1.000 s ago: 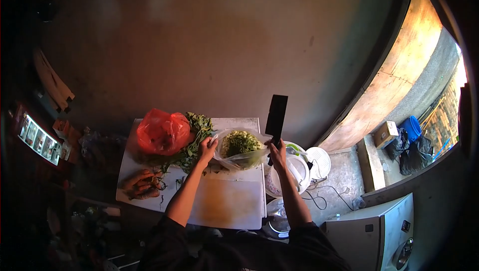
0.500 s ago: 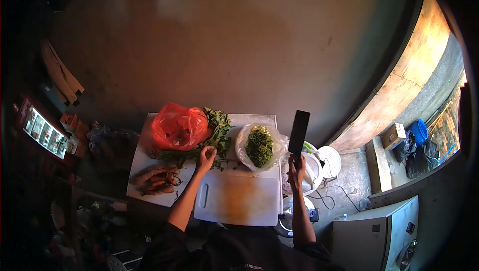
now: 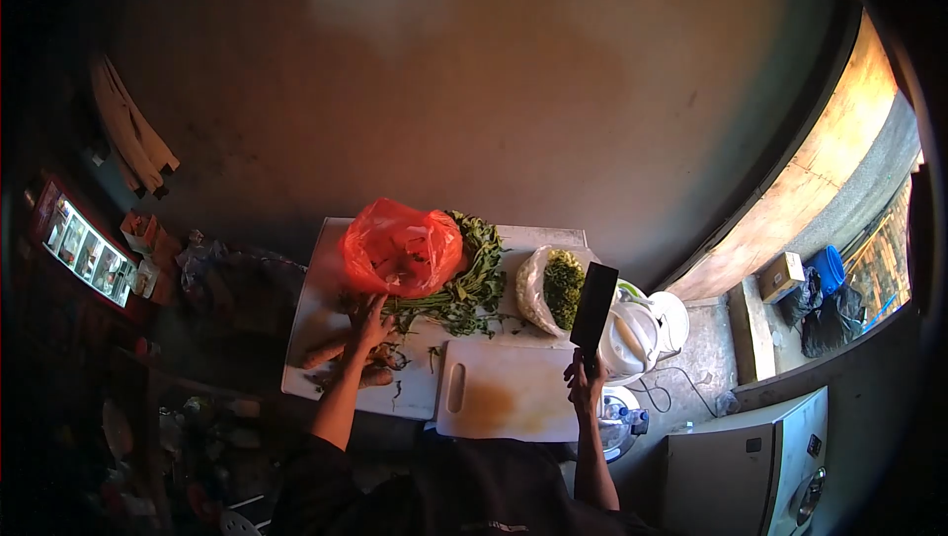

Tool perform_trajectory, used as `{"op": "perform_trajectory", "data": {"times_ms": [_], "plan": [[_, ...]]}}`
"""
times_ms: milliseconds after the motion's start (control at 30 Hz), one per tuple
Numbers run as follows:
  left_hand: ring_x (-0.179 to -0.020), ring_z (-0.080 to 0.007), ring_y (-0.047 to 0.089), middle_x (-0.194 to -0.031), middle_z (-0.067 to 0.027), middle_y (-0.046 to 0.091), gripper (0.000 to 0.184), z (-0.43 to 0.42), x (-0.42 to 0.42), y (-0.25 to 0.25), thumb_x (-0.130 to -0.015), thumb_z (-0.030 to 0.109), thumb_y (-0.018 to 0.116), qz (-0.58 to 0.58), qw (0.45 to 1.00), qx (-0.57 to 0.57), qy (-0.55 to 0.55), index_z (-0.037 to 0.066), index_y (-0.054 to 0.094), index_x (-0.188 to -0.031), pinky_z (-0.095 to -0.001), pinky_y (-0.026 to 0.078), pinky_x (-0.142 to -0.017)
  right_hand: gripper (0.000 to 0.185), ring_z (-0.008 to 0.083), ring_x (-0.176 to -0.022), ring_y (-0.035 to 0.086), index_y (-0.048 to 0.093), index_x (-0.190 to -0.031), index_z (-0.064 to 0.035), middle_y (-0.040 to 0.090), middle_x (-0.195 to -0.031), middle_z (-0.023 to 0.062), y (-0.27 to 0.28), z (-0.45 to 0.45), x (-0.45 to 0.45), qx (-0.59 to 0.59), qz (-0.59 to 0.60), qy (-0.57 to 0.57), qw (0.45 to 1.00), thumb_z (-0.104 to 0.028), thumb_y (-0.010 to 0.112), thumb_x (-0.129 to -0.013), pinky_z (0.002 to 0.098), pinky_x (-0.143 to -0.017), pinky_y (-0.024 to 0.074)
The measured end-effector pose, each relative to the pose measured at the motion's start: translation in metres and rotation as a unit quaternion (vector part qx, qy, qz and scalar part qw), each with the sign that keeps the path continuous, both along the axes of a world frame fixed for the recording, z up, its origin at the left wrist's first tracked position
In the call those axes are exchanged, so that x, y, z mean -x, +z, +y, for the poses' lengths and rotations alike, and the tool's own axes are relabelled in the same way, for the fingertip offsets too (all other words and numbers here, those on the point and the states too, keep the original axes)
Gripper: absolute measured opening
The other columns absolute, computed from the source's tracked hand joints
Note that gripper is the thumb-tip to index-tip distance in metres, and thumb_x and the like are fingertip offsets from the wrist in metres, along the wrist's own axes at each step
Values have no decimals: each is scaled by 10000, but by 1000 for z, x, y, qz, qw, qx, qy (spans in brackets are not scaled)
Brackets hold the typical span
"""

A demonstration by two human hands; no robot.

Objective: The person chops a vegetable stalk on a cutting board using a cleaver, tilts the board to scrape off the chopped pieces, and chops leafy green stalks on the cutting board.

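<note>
A cleaver (image 3: 595,307) is gripped in the right hand (image 3: 587,385), its handle wrapped by the fingers; its dark blade is pointed away from the body, near the right edge of the tabletop (image 3: 318,274); the left hand (image 3: 369,324) is held over the left half, by the stems of the greens (image 3: 481,284) and just below the red bag (image 3: 400,252); whether its fingers are pinching anything or only resting cannot be told; carrots (image 3: 324,354) are partly hidden by the left forearm; the greens are heaped along the red bag's right side; a clear bag (image 3: 530,294), filled with chopped greens (image 3: 563,284), is set to their right and partly covered by the blade; a white board (image 3: 513,388), stained yellow-orange, is laid at the near edge, between the arms.
</note>
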State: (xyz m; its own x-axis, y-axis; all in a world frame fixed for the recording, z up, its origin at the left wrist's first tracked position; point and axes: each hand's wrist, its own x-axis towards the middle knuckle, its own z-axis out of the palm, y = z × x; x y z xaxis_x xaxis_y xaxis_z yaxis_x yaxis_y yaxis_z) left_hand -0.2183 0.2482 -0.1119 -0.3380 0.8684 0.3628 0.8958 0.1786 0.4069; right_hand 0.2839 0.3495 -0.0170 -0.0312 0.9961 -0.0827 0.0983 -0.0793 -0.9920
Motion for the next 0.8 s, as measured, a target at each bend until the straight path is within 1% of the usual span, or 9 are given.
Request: {"op": "perform_trajectory", "data": {"times_ms": [133, 200, 300, 333, 400, 467, 600, 667, 800], "plan": [[-1349, -285, 426, -1437, -67, 493, 644, -4, 14, 16, -816, 288, 747, 48, 997, 59, -5, 180, 503, -1401, -608, 274, -1065, 231, 73, -440, 490, 603, -916, -70, 552, -562, 13, 15, -25, 30, 35, -21, 14, 999, -289, 642, -975, 246, -400, 361], [-1348, -281, 425, -1428, -66, 499, 634, 0, 26, 9, -822, 303, 744, 57, 995, 86, -3, 178, 507, -1397, -625, 264, -1065, 267, 73, -435, 477, 602, -919, -58, 507, -536, -9, 10, -37, 42, 38, -8, 23, 999, -314, 660, -961, 244, -408, 354], [-1336, -269, 432, -1392, -65, 521, 643, 10, 42, -5, -832, 339, 740, 85, 988, 130, -18, 177, 495, -1403, -645, 254, -1066, 256, 82, -450, 503, 611, -927, -39, 531, -547, 5, 9, -55, 56, 55, -37, 41, 997, -289, 652, -959, 248, -423, 380], [-1318, -277, 453, -1361, -70, 544, 651, 12, 44, 1, -828, 351, 744, 82, 987, 137, -36, 178, 494, -1404, -643, 257, -1068, 264, 73, -419, 468, 582, -874, -75, 492, -523, -12, 2, -61, 62, 35, -42, 38, 998, -314, 649, -965, 250, -385, 341], [-1300, -284, 474, -1331, -74, 568, 659, 18, 47, 15, -825, 363, 748, 77, 985, 143, -56, 179, 492, -1404, -641, 261, -1070, 281, 75, -437, 483, 574, -857, -76, 492, -527, -14, -3, -74, 64, 62, -38, 50, 996, -325, 656, -961, 254, -405, 360], [-1248, -310, 526, -1284, -84, 608, 627, 22, 53, 23, -832, 368, 744, 114, 971, 200, -68, 169, 513, -1381, -624, 276, -1075, 297, 77, -449, 494, 562, -833, -80, 498, -531, -11, -6, -83, 65, 70, -75, 56, 993, -331, 654, -961, 258, -413, 369], [-1208, -327, 559, -1232, -104, 636, 571, 26, 56, 53, -829, 388, 746, 130, 973, 166, -98, 146, 567, -1315, -581, 295, -1087, 298, 79, -457, 506, 574, -835, -73, 513, -538, -6, -6, -96, 66, 57, -81, 62, 993, -332, 644, -963, 260, -422, 386], [-1165, -309, 593, -1202, -123, 642, 553, 30, 59, 80, -814, 425, 754, 97, 965, 207, -124, 121, 599, -1250, -510, 392, -1039, 307, 78, -458, 506, 579, -829, -65, 513, -537, -7, -4, -99, 66, 66, -86, 66, 992, -336, 647, -958, 262, -425, 392], [-1117, -304, 625, -1171, -144, 649, 546, 38, 45, 157, -803, 453, 755, 28, 946, 283, -156, 88, 624, -1188, -453, 483, -938, 319, 78, -456, 502, 577, -819, -61, 512, -535, -6, -8, -96, 65, 86, -97, 61, 990, -341, 650, -954, 264, -424, 391]]}}
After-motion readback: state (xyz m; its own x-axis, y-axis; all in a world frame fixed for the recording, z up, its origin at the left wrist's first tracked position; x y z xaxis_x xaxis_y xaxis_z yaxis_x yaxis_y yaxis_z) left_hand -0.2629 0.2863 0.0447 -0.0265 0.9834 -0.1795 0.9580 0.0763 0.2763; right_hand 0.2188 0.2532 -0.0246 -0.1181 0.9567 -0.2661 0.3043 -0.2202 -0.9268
